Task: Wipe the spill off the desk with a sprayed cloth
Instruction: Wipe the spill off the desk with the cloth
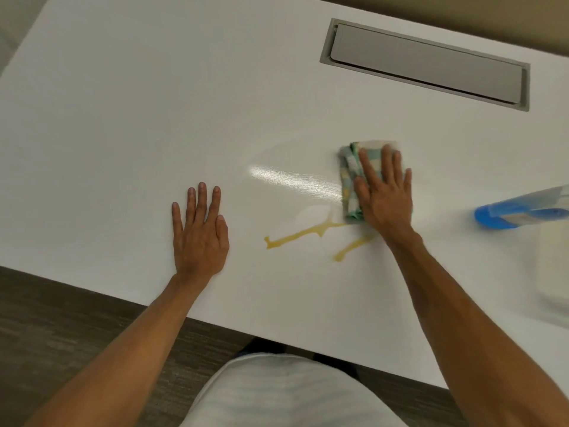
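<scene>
A yellow spill [303, 234] lies in two streaks on the white desk [138, 118], near its front edge. My right hand [383, 192] presses flat on a folded green, white and yellow checked cloth [351, 180] just right of and above the streaks. A wet shiny smear [295, 180] runs left from the cloth. My left hand [200, 232] rests flat on the desk, fingers spread, left of the spill and holding nothing. A spray bottle [520, 211] with a blue top lies blurred at the right edge.
A grey cable hatch [428, 61] is set into the desk at the back right. The desk's front edge [215, 322] runs diagonally above a dark wood-look floor [46, 334]. My white-clothed body shows at the bottom centre.
</scene>
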Tool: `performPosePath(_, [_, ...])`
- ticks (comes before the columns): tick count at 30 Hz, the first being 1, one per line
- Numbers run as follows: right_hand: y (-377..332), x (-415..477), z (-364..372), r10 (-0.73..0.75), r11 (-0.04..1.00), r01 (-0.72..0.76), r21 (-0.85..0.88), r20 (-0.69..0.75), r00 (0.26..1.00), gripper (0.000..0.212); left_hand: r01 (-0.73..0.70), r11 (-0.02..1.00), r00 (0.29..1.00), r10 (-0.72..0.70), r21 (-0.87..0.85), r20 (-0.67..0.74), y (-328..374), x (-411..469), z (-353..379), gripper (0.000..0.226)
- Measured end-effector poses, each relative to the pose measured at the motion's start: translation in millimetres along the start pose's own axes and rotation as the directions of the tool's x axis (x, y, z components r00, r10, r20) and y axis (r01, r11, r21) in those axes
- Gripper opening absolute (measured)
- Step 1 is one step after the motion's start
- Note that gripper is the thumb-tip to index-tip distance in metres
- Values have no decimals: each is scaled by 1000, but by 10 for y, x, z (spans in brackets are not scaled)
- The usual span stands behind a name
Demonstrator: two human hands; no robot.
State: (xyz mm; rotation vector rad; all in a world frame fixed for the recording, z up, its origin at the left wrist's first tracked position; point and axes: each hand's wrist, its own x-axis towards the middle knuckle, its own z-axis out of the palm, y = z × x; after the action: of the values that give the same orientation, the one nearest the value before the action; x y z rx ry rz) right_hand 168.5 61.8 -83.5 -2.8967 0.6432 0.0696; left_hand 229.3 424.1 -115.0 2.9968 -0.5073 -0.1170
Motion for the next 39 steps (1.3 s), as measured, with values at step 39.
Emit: performPosePath(39, [-664, -56, 102, -236, 971, 232, 57, 94, 967, 54, -7, 1000, 1000, 7, -1, 27, 3, -16, -5, 61])
